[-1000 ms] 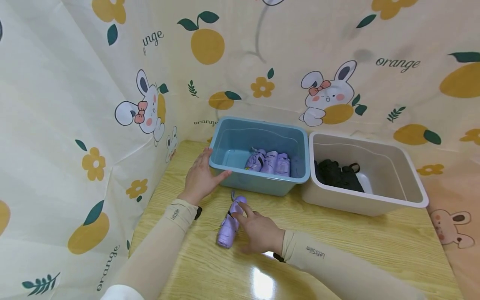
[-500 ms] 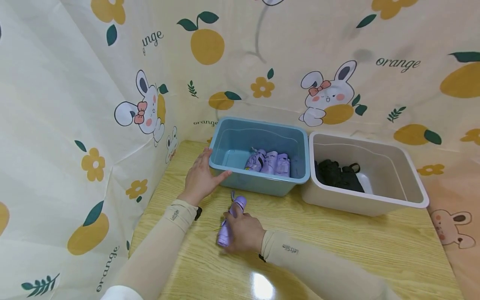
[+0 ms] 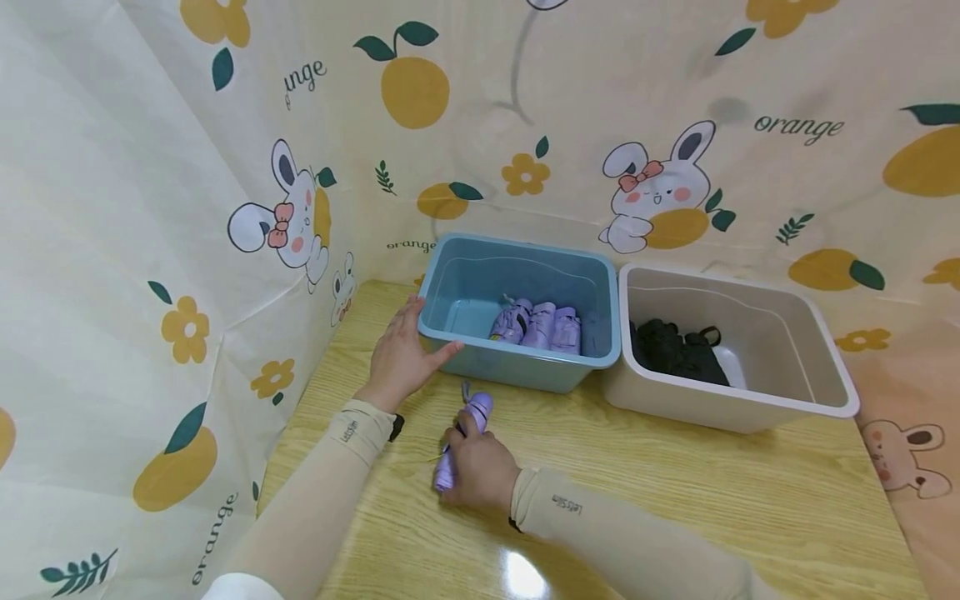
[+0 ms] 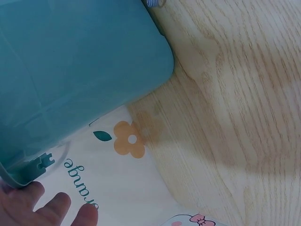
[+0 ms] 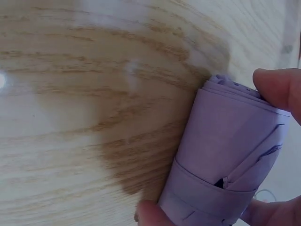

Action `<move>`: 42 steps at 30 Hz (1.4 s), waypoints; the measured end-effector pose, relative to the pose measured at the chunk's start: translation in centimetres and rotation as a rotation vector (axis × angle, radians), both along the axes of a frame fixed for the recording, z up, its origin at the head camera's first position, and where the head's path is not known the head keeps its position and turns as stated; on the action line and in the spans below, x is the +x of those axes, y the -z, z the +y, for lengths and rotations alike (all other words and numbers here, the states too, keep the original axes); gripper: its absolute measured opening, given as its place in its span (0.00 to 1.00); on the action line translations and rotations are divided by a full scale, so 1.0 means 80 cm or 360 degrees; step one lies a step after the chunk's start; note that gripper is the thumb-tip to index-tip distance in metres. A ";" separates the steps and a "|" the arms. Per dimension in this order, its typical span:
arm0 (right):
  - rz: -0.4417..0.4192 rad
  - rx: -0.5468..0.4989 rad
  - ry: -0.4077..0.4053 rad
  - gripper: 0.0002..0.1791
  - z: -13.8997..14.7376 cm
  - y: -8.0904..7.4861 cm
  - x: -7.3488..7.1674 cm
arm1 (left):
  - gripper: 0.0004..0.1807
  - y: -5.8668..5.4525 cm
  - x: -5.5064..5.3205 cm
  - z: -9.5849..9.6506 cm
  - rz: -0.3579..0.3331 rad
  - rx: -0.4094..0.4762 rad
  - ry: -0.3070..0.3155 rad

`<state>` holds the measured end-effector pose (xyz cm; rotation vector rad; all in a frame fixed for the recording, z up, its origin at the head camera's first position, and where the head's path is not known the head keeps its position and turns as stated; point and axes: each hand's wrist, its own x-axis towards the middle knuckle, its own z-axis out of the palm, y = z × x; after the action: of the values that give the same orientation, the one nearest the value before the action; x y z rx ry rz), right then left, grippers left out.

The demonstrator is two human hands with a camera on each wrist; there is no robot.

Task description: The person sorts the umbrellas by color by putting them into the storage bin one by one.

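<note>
A purple folded umbrella (image 3: 444, 473) lies on the table in front of the blue bin (image 3: 517, 369). My right hand (image 3: 483, 468) grips it round the middle from the right; its far end with the wrist strap stays in sight. Up close in the right wrist view, thumb and fingers (image 5: 284, 89) press against the rolled purple cloth (image 5: 225, 141). My left hand (image 3: 401, 357) rests at the front left corner of the blue bin, thumb along the front rim. The left wrist view has its fingertips (image 4: 54, 207) beside the bin's outer wall (image 4: 84, 66).
Three purple folded umbrellas (image 3: 538, 327) lie side by side in the blue bin. To its right, touching it, stands a beige bin (image 3: 697, 396) with black folded items (image 3: 675, 350) inside. A printed cloth (image 3: 555, 100) hangs behind and to the left of the wooden table (image 3: 675, 467).
My right hand has moved left onto the purple umbrella and closed round it. The umbrella has barely moved. My left hand stays on the bin's corner.
</note>
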<state>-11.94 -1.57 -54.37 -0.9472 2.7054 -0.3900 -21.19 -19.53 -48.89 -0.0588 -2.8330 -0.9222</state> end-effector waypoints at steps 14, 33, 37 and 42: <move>-0.0009 -0.0049 0.0045 0.49 0.005 0.005 -0.004 | 0.56 -0.001 0.001 0.000 0.0007 0.0000 0.0006; -0.0026 -0.0071 -0.0007 0.45 0.010 -0.001 -0.006 | 0.56 -0.004 0.001 0.000 -0.0008 -0.0025 0.0013; -0.0021 -0.0072 -0.0021 0.45 0.013 0.001 -0.006 | 0.55 -0.002 0.000 -0.001 0.0001 -0.0040 0.0013; -0.0024 -0.0107 -0.0018 0.45 0.016 0.002 -0.007 | 0.55 -0.001 0.000 -0.002 0.0003 -0.0049 0.0011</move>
<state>-12.47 -0.28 -54.52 -0.9732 2.6872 -0.4867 -21.20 -19.66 -48.83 -0.0731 -2.8475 -0.8792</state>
